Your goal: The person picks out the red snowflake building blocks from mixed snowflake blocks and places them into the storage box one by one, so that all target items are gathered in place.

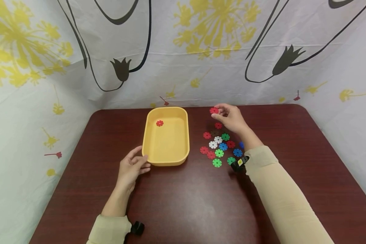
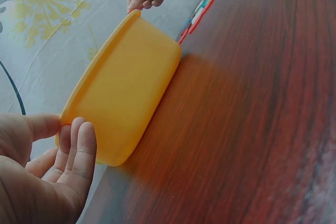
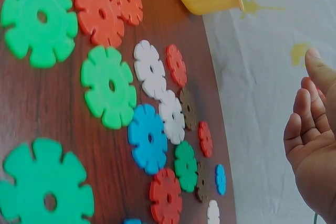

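On the left, a yellow plastic bin [image 1: 168, 146] with rounded corners holds one red notched disc [image 1: 160, 123] near its far-left part. My left hand [image 1: 130, 169] grips the bin's near-left corner, thumb at the rim and fingers against the outer wall; the left wrist view shows this hold on the bin [image 2: 123, 85] close up. Beyond the far end of the scattered discs, my right hand [image 1: 233, 119] pinches another red notched disc [image 1: 214, 110] between thumb and fingers, raised over the table. In the right wrist view the right hand [image 3: 317, 145] mostly hides that disc.
Right of the bin lie several flower-shaped discs in green [image 1: 217, 163], white [image 1: 213, 145], blue [image 1: 238, 153], red [image 1: 207, 135] and brown, some touching or overlapping. The dark red wooden table [image 1: 183, 203] ends at a patterned cloth [image 1: 158, 51] behind it.
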Motion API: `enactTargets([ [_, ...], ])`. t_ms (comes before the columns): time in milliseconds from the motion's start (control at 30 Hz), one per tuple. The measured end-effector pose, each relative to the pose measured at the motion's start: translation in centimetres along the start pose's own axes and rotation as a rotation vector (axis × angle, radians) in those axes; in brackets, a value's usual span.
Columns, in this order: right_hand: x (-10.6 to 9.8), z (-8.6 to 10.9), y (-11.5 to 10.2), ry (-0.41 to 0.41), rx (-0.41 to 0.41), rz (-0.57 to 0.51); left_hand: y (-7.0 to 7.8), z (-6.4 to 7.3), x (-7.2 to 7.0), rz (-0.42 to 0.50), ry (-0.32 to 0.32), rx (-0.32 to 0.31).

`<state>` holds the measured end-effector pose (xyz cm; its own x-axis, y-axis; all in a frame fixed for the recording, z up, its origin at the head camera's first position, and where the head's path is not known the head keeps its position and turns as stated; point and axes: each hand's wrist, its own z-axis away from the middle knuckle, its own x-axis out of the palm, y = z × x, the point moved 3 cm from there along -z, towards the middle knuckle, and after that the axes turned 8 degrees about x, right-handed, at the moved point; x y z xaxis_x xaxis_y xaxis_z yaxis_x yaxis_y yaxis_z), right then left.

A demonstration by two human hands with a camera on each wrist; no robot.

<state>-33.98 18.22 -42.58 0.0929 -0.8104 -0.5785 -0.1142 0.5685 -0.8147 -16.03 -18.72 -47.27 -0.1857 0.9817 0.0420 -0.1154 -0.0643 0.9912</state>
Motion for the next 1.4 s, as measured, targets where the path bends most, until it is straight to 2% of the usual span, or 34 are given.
enactTargets([
  [367, 1.4, -0.6, -0.5, -0.004, -0.014, -0.041, 0.0, -0.1, 0.1, 0.000, 0.014, -0.017],
  [600, 2.5, -0.9, -0.7, -0.024, 0.008, -0.042, -0.1, -0.2, 0.1, 0.005, 0.015, -0.020],
  [967, 4.1, -1.0, -2.2, -0.047, 0.005, -0.057, 0.2, -0.1, 0.1, 0.030, 0.006, -0.013],
  [1400, 6.7, -1.7, -3.8, -0.090, -0.053, -0.079, 0.2, -0.2, 0.1, 0.019, 0.003, -0.030],
])
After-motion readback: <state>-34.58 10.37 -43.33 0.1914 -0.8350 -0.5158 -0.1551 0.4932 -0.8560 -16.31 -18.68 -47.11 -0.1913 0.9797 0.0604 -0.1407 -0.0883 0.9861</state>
